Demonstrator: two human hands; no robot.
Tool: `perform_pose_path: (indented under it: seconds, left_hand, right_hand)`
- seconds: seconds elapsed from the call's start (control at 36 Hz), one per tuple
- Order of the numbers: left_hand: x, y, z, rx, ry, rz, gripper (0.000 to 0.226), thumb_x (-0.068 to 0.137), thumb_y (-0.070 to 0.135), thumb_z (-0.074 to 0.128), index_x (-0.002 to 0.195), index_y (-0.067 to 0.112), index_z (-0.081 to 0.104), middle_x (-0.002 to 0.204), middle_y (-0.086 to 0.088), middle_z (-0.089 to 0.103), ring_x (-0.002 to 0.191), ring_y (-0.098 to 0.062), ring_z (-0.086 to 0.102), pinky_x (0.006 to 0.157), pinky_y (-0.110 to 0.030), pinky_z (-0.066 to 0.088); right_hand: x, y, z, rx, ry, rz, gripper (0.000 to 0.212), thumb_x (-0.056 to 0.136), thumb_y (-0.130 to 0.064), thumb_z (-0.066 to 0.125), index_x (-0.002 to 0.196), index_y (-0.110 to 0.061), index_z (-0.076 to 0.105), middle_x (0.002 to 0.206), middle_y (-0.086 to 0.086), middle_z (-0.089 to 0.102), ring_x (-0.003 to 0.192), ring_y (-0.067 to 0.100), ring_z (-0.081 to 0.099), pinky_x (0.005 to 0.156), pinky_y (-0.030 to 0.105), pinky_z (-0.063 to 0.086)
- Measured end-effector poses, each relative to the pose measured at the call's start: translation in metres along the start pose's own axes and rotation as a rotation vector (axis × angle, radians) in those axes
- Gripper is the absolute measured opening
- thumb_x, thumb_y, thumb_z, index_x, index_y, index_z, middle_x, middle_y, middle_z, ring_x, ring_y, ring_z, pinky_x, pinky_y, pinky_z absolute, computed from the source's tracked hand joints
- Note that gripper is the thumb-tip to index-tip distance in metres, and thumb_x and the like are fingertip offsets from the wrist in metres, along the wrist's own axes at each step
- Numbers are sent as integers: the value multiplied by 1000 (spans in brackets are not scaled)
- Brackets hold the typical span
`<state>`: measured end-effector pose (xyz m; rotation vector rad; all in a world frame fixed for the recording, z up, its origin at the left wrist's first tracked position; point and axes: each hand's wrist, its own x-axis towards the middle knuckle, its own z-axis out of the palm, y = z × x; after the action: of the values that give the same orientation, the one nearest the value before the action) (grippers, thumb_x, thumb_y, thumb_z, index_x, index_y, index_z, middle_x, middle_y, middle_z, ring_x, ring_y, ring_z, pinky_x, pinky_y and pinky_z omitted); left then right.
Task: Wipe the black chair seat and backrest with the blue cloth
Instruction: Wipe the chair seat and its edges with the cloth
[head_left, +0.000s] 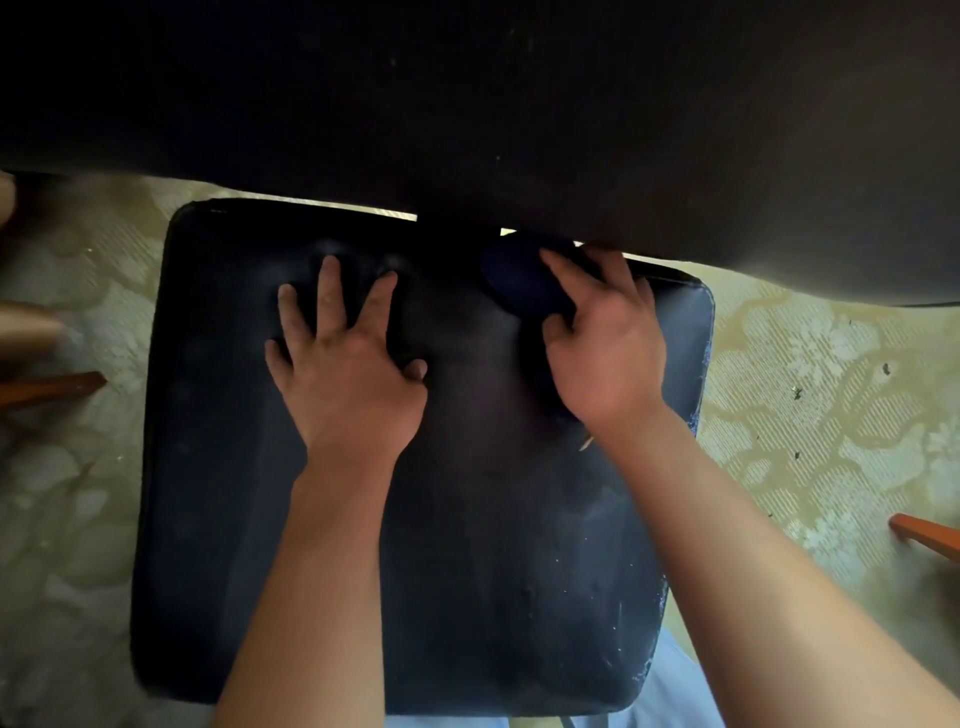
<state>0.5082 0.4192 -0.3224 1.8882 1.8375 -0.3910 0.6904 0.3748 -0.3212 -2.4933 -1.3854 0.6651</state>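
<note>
We're bracing our left hand (343, 364) flat, fingers spread, on the black seat (218, 467); our right hand (602, 343) is grasping the blue cloth (514, 280), risking missing the crumb-speckled front edge.

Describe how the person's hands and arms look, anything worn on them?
Both arms are bare as far up the forearms as the view shows, with no sleeves visible. The left hand and right hand wear no gloves, rings, watch or bracelets that can be seen.
</note>
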Motion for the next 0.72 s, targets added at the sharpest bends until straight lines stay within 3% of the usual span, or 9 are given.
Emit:
perform_pose_path:
  seconds: [0.31, 0.5, 0.64, 0.72]
  left_hand:
    - [-1, 2, 1, -14, -8, -5, 88, 89, 42, 72, 158, 45, 17, 170, 5, -5, 156, -33, -6, 123, -60, 14]
    - [-6, 17, 0, 1, -40, 24, 82, 93, 33, 69, 157, 46, 20, 170, 3, -5, 155, -36, -6, 120, -65, 18]
    - [-30, 55, 14, 33, -65, 221, 76, 90, 46, 68, 154, 49, 26, 170, 5, -3, 155, -34, -3, 117, -68, 18]
    - [-34, 67, 24, 54, -85, 200, 83, 88, 50, 70, 155, 50, 21, 169, 6, -11, 154, -36, -11, 118, -69, 14]
  right_hand:
    - [-14, 60, -30, -59, 47, 186, 64, 85, -13, 54, 144, -39, 47, 144, -1, 45, 119, 32, 46, 86, 43, 48]
    - [-15, 40, -15, -42, 61, 132, 63, 86, -14, 56, 145, -34, 48, 149, 1, 42, 123, 33, 45, 90, 40, 47]
    - [-10, 25, -7, 3, 59, 50, 63, 84, -14, 58, 143, -33, 50, 149, 4, 43, 117, 36, 48, 91, 45, 51]
    - [-8, 24, -6, 16, 50, 8, 63, 84, -13, 58, 143, -34, 50, 149, 2, 43, 115, 35, 49, 87, 44, 52]
